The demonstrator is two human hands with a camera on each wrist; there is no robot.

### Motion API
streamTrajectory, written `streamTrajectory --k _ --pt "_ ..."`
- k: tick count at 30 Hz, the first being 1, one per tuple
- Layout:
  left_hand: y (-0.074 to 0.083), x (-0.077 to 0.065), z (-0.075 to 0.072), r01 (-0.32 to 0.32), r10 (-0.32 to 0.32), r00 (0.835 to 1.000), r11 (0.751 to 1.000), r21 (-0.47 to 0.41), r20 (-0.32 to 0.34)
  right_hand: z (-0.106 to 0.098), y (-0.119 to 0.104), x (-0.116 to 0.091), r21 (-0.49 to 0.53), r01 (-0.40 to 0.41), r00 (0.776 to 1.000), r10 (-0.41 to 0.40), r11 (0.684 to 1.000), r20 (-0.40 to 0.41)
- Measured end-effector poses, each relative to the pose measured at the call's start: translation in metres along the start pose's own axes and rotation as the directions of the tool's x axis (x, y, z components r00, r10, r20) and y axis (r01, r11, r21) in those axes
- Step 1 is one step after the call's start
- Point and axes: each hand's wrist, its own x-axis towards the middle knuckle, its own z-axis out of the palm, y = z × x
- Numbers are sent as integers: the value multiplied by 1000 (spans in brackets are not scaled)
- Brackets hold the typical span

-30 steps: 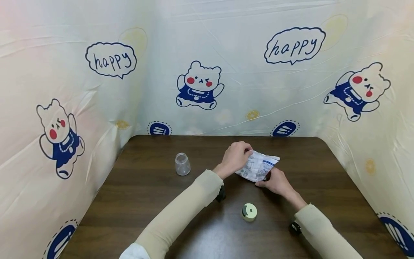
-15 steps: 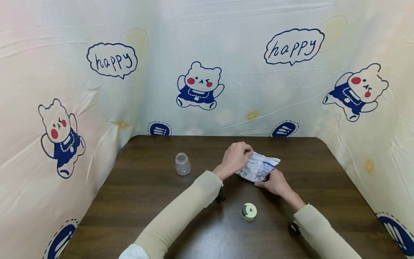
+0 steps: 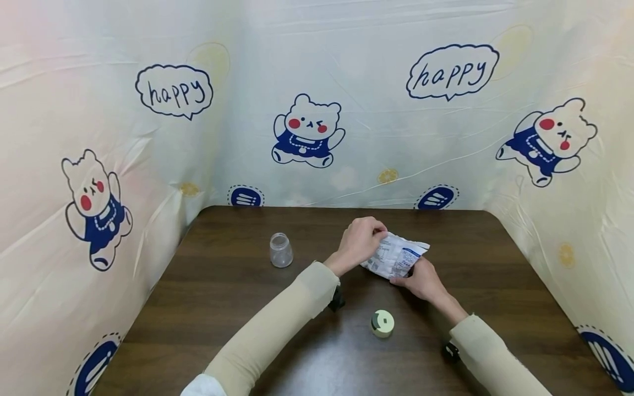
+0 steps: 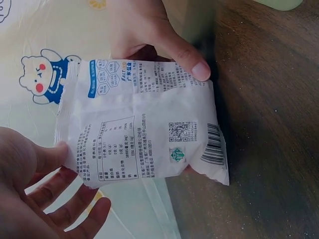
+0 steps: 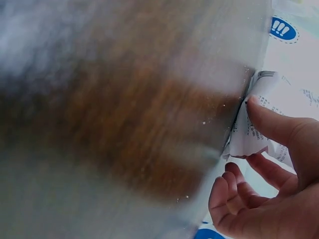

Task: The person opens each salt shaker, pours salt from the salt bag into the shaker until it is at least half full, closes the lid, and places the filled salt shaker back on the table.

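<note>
A white printed salt bag (image 3: 394, 256) is held up between both hands over the right half of the table. My left hand (image 3: 360, 242) pinches its upper left edge between thumb and index finger; in the left wrist view the other fingers are spread below. My right hand (image 3: 423, 280) grips the opposite end, thumb across the printed face. In the right wrist view the bag's crumpled lower edge (image 5: 249, 139) is close to the tabletop. A clear glass jar (image 3: 280, 251) without a lid stands to the left. Nearer the front lies a round pale green lid (image 3: 382, 324).
The dark wooden table (image 3: 218, 308) ends at a patterned cloth (image 3: 307, 49) hung behind and at both sides. Small white specks are scattered on the wood near the bag in both wrist views. The left forearm (image 3: 282, 324) crosses between jar and lid.
</note>
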Motion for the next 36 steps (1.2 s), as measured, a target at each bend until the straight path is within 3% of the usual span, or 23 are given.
streamTrajectory --k 5,14,25,36 --pt "0 -2 -2 5 -5 1000 1000 -1 21 1 -1 -1 11 7 1000 -7 1000 -6" --pt "-1 1 0 -18 21 993 1000 -22 116 2 -1 -3 2 5 1000 -5 1000 -12" --pt "2 2 -4 -69 67 995 997 19 73 1 -4 -1 4 36 999 -36 999 -30" --pt "2 -3 -13 -75 76 997 995 -60 16 2 -10 -3 58 36 999 -35 998 -20"
